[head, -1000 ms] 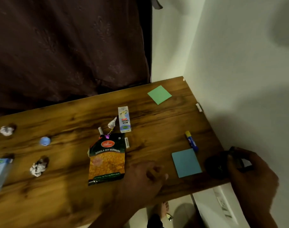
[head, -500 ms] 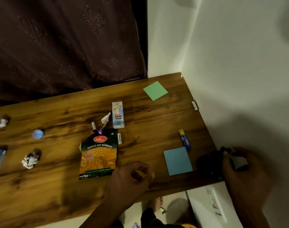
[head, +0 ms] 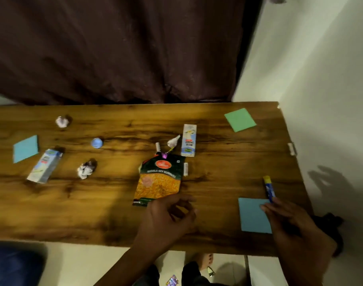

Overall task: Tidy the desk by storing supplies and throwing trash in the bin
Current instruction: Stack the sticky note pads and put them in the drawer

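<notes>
While the right hand [head: 288, 221] lies with straight fingers [head: 268, 208] on the blue pad [head: 252, 215] beside the glue stick [head: 269, 187], the left hand [head: 168, 219] hovers loosely curled, empty. Risk: the pad sliding off the near worktop [head: 114, 213] edge.

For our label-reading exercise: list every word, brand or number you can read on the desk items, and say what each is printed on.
"MASALA SEV MURMURA": snack packet, across its dark green band.
Red oval logo above it: brand script too blurred to read.
"MILK SHAKE": small carton beside the packet, seen upside down.
Tilted carton at the left: print too blurred.
Glue stick: label too small.
Blue sticky pad and green sticky pad: no text.
</notes>
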